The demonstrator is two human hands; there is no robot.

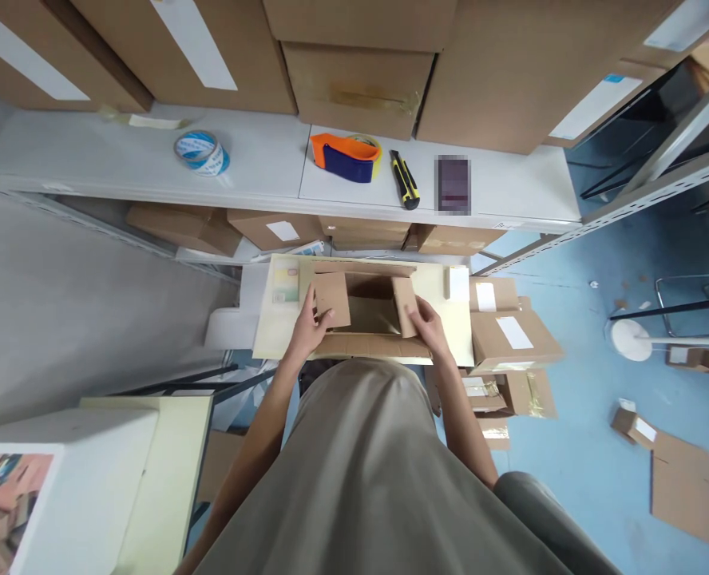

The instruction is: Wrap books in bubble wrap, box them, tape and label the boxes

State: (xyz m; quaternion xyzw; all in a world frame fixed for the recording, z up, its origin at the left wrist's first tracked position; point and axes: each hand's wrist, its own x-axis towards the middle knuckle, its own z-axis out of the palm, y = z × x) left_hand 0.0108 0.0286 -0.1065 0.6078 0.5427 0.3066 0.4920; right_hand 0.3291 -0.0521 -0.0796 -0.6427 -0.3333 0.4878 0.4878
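An open cardboard box [366, 346] sits on a pale yellow table [271, 335] in front of my body. Its long flaps lie folded outward, and the inside looks bare where it shows. My left hand [310, 326] pinches the left short flap [334, 299], thumb on top and fingers at its outer edge. On the opposite side, my right hand [429, 326] grips the right short flap [405, 307], with the thumb over its face. Both short flaps lean partly over the opening.
Tape roll [202, 152], orange-and-blue tape dispenser [348, 157] and yellow-black utility knife [405, 180] lie on the shelf [259, 172] ahead, below large cartons [354, 88]. A small white box [458, 283] stands at the table's right. More cartons [513, 335] are stacked beside it.
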